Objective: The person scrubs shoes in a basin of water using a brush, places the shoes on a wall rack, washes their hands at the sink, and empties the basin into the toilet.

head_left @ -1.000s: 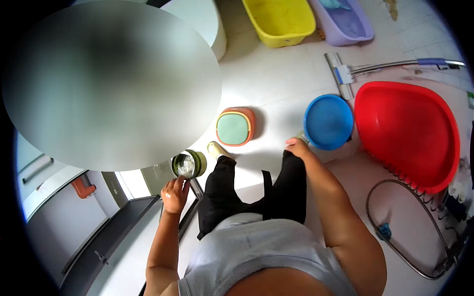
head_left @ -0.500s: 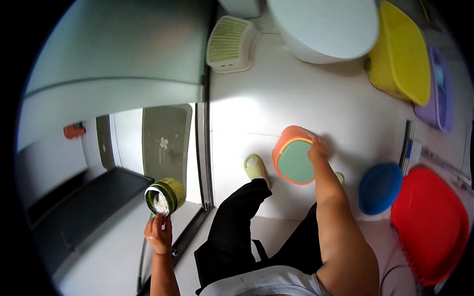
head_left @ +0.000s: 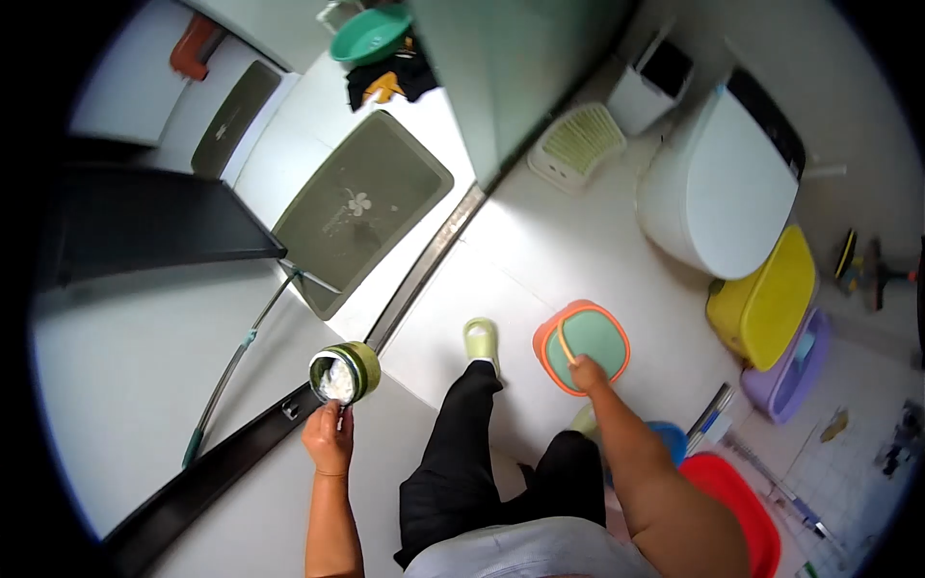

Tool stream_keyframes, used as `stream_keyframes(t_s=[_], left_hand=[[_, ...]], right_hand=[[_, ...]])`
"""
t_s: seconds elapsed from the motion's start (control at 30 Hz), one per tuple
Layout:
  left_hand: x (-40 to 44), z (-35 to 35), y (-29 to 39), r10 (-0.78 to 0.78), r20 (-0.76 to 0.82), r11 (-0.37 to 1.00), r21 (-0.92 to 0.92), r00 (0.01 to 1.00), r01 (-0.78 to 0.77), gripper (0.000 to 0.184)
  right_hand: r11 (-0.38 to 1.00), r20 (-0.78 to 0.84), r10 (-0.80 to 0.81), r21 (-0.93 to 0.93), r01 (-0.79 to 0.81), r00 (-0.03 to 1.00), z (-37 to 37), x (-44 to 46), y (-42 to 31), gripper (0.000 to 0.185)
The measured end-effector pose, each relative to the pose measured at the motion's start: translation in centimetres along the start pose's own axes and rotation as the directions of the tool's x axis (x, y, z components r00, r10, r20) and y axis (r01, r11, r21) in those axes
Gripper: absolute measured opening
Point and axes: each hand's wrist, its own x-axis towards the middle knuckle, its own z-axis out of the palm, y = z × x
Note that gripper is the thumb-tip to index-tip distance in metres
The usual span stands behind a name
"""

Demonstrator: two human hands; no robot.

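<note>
Filling the bathroom, pale floor (head_left: pixel 520 265) runs L to a track (head_left: pixel 424 270). Toilet (head_left: pixel 737 207) stands ahead & R, well apart from both hands; grey-green mat (head_left: pixel 347 236) lies beyond the track; tub (head_left: pixel 771 308), yellow, is just beside the toilet. Bin (head_left: pixel 599 337), green-topped, is in front of the person, R of the L slipper (head_left: pixel 480 337); squarish from above, so no clear long axis. R hand (head_left: pixel 590 374) is nearer, clenched on its handle (head_left: pixel 565 339) at the near L edge; can't tell if the bin's off the floor. Jar (head_left: pixel 362 369) is well L of the bin, nr the track, w/ the L slipper btwn. It's tipped, long axis approx crosswise, mouth facing L & partly toward the cam. L hand (head_left: pixel 329 438) grasps its rim from the near side. White stuff (head_left: pixel 337 380) sits inside; can't tell what.
</note>
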Motion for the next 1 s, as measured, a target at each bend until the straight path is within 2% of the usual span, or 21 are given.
stream_keyframes(t_s=[0.1, 0.2, 0.23, 0.33, 0.37, 0.47, 0.5, 0.53, 0.57, 0.63, 0.73, 0.83, 0.97, 1.0], left_hand=[[-0.9, -3.9, -2.3, -0.081, -0.072, 0.995, -0.072, 0.994, 0.076, 0.029], [-0.1, -6.6, -5.8, -0.045, -0.227, 0.996, -0.082, 0.973, 0.027, 0.029], [2.5, -5.2, -6.0, -0.04, -0.244, 0.998, -0.05, 0.969, 0.029, 0.027], [3.8, -8.0, -9.9, -0.156, -0.261, 0.988, -0.062, 0.953, 0.145, 0.025], [4.3, -8.9, -10.9, -0.176, -0.305, 0.984, -0.075, 0.936, 0.161, 0.021], [7.4, -10.7, -11.9, -0.238, -0.344, 0.971, -0.075, 0.908, 0.226, 0.019], [8.1, -11.5, -12.3, -0.251, -0.356, 0.968, -0.079, 0.9, 0.239, 0.018], [9.3, -12.6, -12.5, -0.247, -0.351, 0.969, -0.061, 0.903, 0.241, 0.018], [9.5, -13.2, -13.4, -0.244, -0.352, 0.969, -0.055, 0.903, 0.24, 0.018], [10.7, -14.1, -14.8, -0.219, -0.381, 0.974, -0.033, 0.898, 0.223, 0.019], [13.9, -13.4, -16.7, -0.267, -0.362, 0.962, -0.05, 0.893, 0.267, 0.019], [18.5, -13.8, -18.9, -0.288, -0.379, 0.955, -0.051, 0.879, 0.291, 0.019], [23.2, -13.7, -23.9, -0.354, -0.368, 0.931, -0.049, 0.86, 0.363, 0.019], [23.1, -13.7, -25.7, -0.376, -0.348, 0.914, 0.012, 0.859, 0.405, 0.019]], right_hand=[[0.993, -0.006, -0.108, -0.043, 0.108, 0.994, -2.6, -5.2, -7.4, 0.034], [0.986, 0.064, -0.164, 0.052, 0.161, 0.984, -5.0, -7.7, -14.1, 0.027], [0.982, 0.153, -0.159, 0.129, 0.14, 0.975, -7.5, -5.6, -16.8, 0.019], [0.899, 0.053, -0.256, 0.381, 0.217, 0.965, -8.7, -8.1, -23.9, 0.02], [0.868, -0.004, -0.354, 0.37, 0.33, 0.935, -8.8, -8.4, -26.2, 0.024], [0.853, -0.099, -0.446, 0.254, 0.456, 0.89, -10.9, -5.3, -33.1, 0.025], [0.893, -0.075, -0.392, 0.21, 0.399, 0.917, -12.9, -7.4, -36.7, 0.024], [0.839, -0.159, -0.418, 0.311, 0.447, 0.894, -13.5, -6.0, -38.6, 0.025], [0.797, -0.163, -0.419, 0.404, 0.448, 0.893, -14.2, -6.0, -41.0, 0.022], [0.72, -0.212, -0.443, 0.495, 0.487, 0.871, -16.0, -6.1, -46.1, 0.018], [0.603, -0.236, -0.449, 0.632, 0.487, 0.862, -17.8, -3.8, -53.7, 0.016], [0.583, -0.239, -0.426, 0.665, 0.467, 0.873, -20.5, -3.2, -61.0, 0.018], [0.651, -0.112, -0.484, 0.616, 0.443, 0.868, -21.2, 3.5, -70.7, 0.023], [0.657, -0.087, -0.498, 0.611, 0.441, 0.863, -20.6, 5.7, -73.4, 0.025]])
